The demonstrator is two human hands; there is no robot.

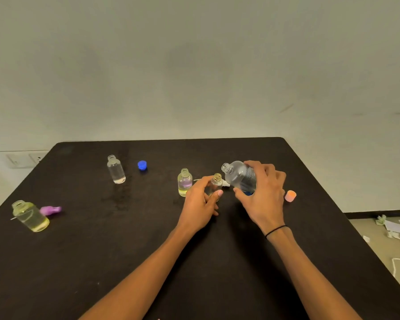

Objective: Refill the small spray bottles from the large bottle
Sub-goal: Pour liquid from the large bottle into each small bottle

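Our fingers (217, 194) of the left hand (199, 204) are curled around a small open bottle (215, 184) that stands upright on the dark surface (148, 250), and they hold it steady near its lower part. Our right hand (263, 195) grasps the large bottle (239, 176) around its body, with the thumb below and the other fingers over the top.

We see that the large bottle is lifted and tilted, its long axis leaning up toward the left, so its open mouth points to the left and stands just above and to the right of the small bottle's neck. The two mouths are near but apart, and we see no liquid flowing. We judge that the coming pour depends on bringing this mouth over the small neck, which is narrow, so some liquid could spill.

On the surface we also find a small bottle with yellowish and purple liquid (184, 183) just left of our left hand, a clear bottle (116, 169) farther left, a blue cap (142, 165), a yellowish bottle (30, 215) beside a purple spray head (50, 210), and an orange-pink cap (290, 196). Behind stands a plain pale wall (194, 65), and scraps of paper (395, 227) lie on the floor at the right.
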